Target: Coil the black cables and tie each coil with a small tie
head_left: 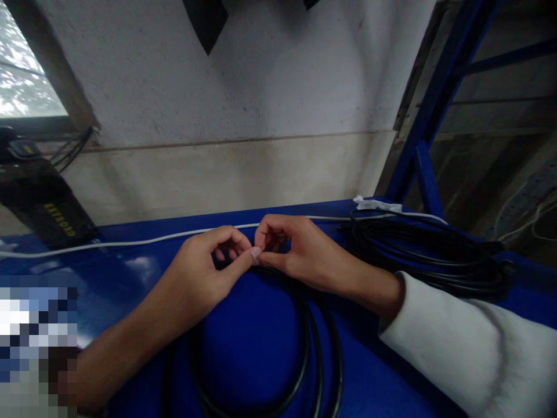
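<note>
My left hand [206,261] and my right hand [304,249] meet in the middle of the head view, each with thumb and index finger pinched. Their fingertips touch above the far side of a loosely coiled black cable [339,360]. Whatever lies between the fingertips is too small and too covered to make out. The cable's loops spread over the blue tabletop [256,337] below my hands, and the far part of the coil is partly hidden behind them.
A second black cable coil [426,255] lies right, beside a crumpled white strip [376,205]. A white cable [130,244] runs along the back. A dark bottle [47,203] with yellow lettering stands left. Blue frame posts [439,104] rise right; a wall [243,180] stands behind.
</note>
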The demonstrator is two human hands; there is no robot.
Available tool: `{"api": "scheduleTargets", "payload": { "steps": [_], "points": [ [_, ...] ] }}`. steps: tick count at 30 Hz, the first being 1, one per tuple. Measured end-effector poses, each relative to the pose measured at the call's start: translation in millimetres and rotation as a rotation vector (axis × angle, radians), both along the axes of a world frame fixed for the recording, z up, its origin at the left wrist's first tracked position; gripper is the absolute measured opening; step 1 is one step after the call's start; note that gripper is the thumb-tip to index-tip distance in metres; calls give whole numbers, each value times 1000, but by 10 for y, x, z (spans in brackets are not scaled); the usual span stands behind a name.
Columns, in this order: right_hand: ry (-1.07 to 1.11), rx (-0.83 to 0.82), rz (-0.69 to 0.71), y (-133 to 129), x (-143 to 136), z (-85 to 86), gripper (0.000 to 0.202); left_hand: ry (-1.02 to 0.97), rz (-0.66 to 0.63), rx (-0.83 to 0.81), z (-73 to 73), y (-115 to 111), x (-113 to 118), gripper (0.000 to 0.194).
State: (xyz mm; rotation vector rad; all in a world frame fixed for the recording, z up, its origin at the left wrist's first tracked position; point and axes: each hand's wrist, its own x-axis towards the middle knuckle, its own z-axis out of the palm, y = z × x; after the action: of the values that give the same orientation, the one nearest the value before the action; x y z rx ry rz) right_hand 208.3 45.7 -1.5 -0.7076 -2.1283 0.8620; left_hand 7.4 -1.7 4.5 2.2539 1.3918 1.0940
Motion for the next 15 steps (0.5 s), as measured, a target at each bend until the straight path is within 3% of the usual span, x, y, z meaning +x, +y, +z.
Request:
{"api": "scheduleTargets", "payload": {
  "steps": [15],
  "points": [
    [-31, 55, -1, -1, 8, 22, 11, -20, -19, -55, -7, 14, -6, 11]
  ]
}}
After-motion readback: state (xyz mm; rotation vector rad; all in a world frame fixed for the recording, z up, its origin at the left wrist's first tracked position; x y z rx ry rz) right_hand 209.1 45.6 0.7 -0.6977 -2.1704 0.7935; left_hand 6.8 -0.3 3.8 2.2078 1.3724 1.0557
